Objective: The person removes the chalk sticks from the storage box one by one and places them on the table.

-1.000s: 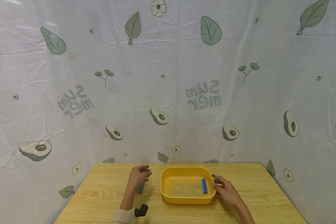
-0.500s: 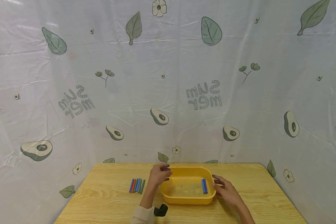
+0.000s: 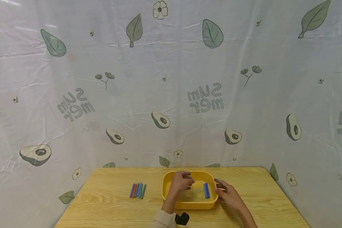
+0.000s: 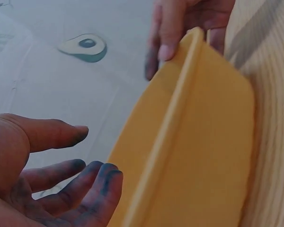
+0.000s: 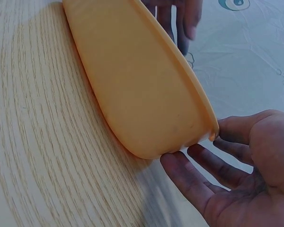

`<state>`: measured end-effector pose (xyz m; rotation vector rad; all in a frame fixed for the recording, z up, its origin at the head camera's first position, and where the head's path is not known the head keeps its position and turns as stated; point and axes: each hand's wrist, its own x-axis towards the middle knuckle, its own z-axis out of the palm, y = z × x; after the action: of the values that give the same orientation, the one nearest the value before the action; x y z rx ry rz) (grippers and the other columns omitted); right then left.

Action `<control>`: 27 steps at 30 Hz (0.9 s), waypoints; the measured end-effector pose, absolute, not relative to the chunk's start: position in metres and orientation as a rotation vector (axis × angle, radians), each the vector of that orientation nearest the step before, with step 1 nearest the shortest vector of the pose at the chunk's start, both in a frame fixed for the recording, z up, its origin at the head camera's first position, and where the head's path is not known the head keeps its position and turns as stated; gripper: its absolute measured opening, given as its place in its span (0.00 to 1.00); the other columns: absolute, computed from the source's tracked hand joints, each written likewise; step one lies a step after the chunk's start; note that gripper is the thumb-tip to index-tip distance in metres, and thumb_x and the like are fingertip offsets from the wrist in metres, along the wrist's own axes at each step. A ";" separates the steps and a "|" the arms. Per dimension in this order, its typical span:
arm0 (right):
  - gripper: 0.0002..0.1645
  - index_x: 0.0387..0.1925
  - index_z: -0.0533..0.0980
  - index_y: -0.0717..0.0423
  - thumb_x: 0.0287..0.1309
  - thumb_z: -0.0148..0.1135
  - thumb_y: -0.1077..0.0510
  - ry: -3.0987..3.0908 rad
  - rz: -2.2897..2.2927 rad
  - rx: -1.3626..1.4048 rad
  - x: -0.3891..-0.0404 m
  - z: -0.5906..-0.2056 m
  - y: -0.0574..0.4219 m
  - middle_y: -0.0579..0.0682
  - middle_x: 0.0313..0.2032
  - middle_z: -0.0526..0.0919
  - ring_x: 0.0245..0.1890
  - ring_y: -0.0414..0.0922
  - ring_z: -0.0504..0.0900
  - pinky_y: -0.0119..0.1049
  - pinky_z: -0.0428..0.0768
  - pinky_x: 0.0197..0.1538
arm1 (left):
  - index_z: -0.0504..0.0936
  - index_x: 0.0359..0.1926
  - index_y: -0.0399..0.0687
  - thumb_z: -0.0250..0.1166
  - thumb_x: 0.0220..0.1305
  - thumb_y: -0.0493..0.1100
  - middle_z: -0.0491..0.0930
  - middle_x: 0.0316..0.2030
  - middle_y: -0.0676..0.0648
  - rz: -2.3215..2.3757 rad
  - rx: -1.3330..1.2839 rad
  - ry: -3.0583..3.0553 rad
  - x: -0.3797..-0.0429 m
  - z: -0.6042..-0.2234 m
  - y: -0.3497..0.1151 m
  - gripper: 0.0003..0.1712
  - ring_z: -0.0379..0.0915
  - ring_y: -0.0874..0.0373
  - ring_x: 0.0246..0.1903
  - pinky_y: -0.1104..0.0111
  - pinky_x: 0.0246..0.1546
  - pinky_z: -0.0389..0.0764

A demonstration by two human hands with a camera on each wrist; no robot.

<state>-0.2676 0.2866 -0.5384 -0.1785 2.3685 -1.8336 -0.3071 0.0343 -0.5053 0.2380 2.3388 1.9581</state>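
Note:
A yellow plastic tray (image 3: pixel 194 205) sits on the table, its floor smudged with dark powder. Inside, near its right end, lie two blue sticks (image 3: pixel 206 190), like chalks or crayons. My left hand (image 3: pixel 181 182) hovers over the left half of the tray, fingers loosely bent and apart, nothing between them. Its fingertips (image 4: pixel 111 176) are stained dark. At the tray's right end my right hand (image 3: pixel 229 194) grips the rim; the right wrist view has the thumb at the edge and the fingers (image 5: pixel 180 168) against the outer wall. Neither wrist view reaches into the tray.
Several coloured sticks (image 3: pixel 138 190), blue, red and green, lie side by side left of the tray on the wooden table (image 3: pixel 108 209). A patterned curtain (image 3: pixel 142 95) hangs behind the table. A black device (image 3: pixel 182 218) sits at my left wrist.
My left hand has moved right, from over the row of sticks to over the tray, uncovering the row. My right hand has stayed at the tray's right end.

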 end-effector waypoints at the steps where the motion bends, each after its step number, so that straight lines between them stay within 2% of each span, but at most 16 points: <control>1: 0.36 0.81 0.55 0.73 0.83 0.51 0.59 2.367 -1.836 -0.182 -0.268 -0.539 0.287 0.80 0.70 0.68 0.65 0.69 0.81 0.53 0.89 0.56 | 0.81 0.64 0.26 0.74 0.64 0.33 0.89 0.43 0.39 1.952 0.241 2.343 -0.307 -0.507 0.038 0.28 0.88 0.41 0.40 0.55 0.40 0.92; 11: 0.36 0.80 0.55 0.74 0.83 0.52 0.59 2.371 -1.859 -0.202 -0.267 -0.538 0.287 0.80 0.70 0.69 0.65 0.68 0.81 0.52 0.89 0.57 | 0.83 0.62 0.28 0.74 0.64 0.35 0.89 0.38 0.43 1.976 0.178 2.262 -0.304 -0.517 0.076 0.27 0.89 0.43 0.39 0.55 0.41 0.92; 16: 0.37 0.80 0.56 0.74 0.83 0.53 0.58 2.363 -1.861 -0.207 -0.267 -0.539 0.287 0.79 0.70 0.69 0.65 0.68 0.81 0.50 0.90 0.56 | 0.85 0.60 0.28 0.73 0.63 0.34 0.89 0.38 0.42 1.902 0.100 2.327 -0.307 -0.527 0.092 0.25 0.89 0.48 0.37 0.56 0.39 0.92; 22: 0.37 0.80 0.56 0.74 0.83 0.53 0.58 2.360 -1.859 -0.225 -0.266 -0.538 0.287 0.80 0.71 0.68 0.65 0.69 0.81 0.49 0.90 0.56 | 0.89 0.52 0.30 0.78 0.59 0.33 0.88 0.37 0.42 1.719 0.060 2.546 -0.311 -0.535 0.104 0.20 0.85 0.56 0.31 0.62 0.35 0.90; 27: 0.36 0.80 0.57 0.73 0.82 0.54 0.59 2.362 -1.860 -0.203 -0.265 -0.538 0.286 0.80 0.71 0.69 0.65 0.68 0.81 0.50 0.90 0.56 | 0.91 0.46 0.33 0.81 0.54 0.34 0.88 0.35 0.42 1.564 0.030 2.707 -0.311 -0.537 0.108 0.18 0.83 0.57 0.30 0.63 0.35 0.90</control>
<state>-0.2648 0.2858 -0.5384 -0.2027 2.3620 -1.8601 -0.3111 0.1084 -0.5368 0.0302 2.7069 1.5641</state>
